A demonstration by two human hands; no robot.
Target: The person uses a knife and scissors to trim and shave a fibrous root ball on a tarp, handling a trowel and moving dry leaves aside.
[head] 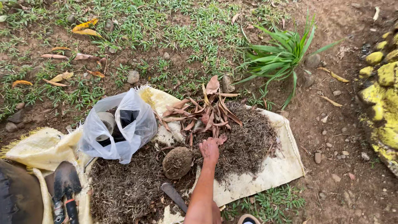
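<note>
In the head view, one hand [209, 150] is reaching forward along a bare forearm and lying palm-down on a heap of dry brown leaves [204, 112] and fine, dark, fibrous plant litter [244, 141]. Which hand it is cannot be told for sure; it is coming from the person's right side, so it is taken as the right hand. Its fingers are pressing into the leaves, and whether they are closing on any cannot be told. The other hand is not showing.

The leaves and litter are lying on a pale woven sack [273, 172] spread flat on the ground. Just beside the wrist, a round, soil-caked lump [177, 162] is sitting on the litter, and a dark blade-like tool [174, 196] is lying below it. To the left, a clear plastic bag [124, 132] is standing open with dark contents inside. A small hand trowel [66, 184] is resting on a yellowish sack [39, 147] at the lower left. Beyond the sack, a green grassy plant [282, 56] is growing in bare soil, and yellow-painted stones [383, 103] are lining the right edge.
</note>
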